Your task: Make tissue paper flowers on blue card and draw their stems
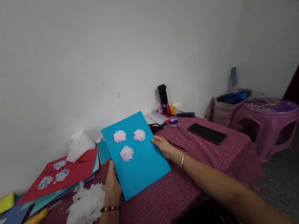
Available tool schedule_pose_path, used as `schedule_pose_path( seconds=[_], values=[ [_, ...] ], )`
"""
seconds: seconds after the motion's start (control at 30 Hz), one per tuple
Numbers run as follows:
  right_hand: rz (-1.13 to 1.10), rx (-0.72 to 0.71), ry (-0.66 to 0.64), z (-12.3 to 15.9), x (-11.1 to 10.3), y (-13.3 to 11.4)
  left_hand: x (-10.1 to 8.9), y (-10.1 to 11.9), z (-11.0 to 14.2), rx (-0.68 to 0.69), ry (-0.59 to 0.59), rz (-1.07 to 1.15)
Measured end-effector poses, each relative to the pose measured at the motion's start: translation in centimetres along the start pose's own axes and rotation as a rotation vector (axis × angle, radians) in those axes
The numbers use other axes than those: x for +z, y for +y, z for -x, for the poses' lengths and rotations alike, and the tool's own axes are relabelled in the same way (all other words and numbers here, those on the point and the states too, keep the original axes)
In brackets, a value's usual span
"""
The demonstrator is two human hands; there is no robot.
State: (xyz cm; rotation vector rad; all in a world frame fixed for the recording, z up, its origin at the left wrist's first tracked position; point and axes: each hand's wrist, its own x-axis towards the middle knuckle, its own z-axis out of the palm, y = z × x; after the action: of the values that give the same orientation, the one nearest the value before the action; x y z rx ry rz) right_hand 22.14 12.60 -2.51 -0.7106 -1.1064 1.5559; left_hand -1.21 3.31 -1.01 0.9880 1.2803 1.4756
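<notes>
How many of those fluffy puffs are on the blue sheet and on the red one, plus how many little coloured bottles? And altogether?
Pale pink puffs on the blue sheet: 3
Blue-and-white puffs on the red sheet: 3
Little coloured bottles: 4
Total: 10

A blue sheet (144, 167), three pale pink ruffled flowers (127, 153) on its upper half, tilts up over the worktop (161, 210).
</notes>
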Motion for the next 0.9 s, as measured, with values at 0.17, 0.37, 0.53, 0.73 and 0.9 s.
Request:
schedule_pose_path(
  seconds=[0.17, 0.37, 0.53, 0.73, 0.9],
  values=[
    [0.029, -0.048, 0.014, 0.0, -0.4, -0.1, 0.5, -0.9, -0.1, -0.003, -0.058, -0.279],
    [0.096, -0.142, -0.014, 0.4, -0.3, -0.8, 1.0, -0.6, 0.2, 0.173, 0.028, -0.508],
    [0.144, -0.207, -0.026, 0.2, -0.6, -0.5, 1.3, -0.5, 0.8, 0.317, 0.112, -0.631],
    [0.264, -0.384, 0.099, -0.4, -1.0, 0.1, 1.7, -0.6, 1.4, 0.363, 0.102, -0.702],
    [0.578, -0.550, 0.128, 0.1, -0.7, 0.1, 1.3, -1.0, 0.8, 0.338, 0.086, -0.725]
  ],
)
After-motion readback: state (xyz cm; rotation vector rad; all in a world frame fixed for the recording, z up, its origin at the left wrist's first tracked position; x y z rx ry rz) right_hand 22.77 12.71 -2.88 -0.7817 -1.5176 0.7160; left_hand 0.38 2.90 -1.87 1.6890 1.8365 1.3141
